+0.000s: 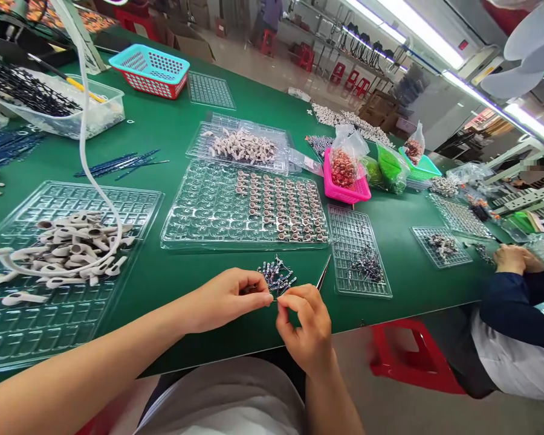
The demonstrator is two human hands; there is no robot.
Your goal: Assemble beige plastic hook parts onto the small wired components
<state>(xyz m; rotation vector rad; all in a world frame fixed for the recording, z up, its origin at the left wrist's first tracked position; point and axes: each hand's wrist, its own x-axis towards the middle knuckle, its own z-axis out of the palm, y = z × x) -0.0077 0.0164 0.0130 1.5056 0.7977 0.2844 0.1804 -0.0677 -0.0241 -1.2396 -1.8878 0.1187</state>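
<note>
My left hand (229,300) and my right hand (306,320) meet fingertip to fingertip near the table's front edge. Each is closed in a pinch, and what lies between the fingertips is too small to make out. Just behind them lies a small pile of blue-and-white strip parts (276,273). Metal tweezers (323,273) rest to the right of the pile, partly behind my right hand. Farther back is a clear moulded tray (204,205), its right part filled with rows of round-ended pieces (278,202).
Grey-white shells (79,244) are heaped on a left tray, crossed by a white cable (84,139). More shells (242,147) lie behind. A tray of dark parts (367,266) and a pink basket (349,190) stand right. Another person's hands (517,260) are far right.
</note>
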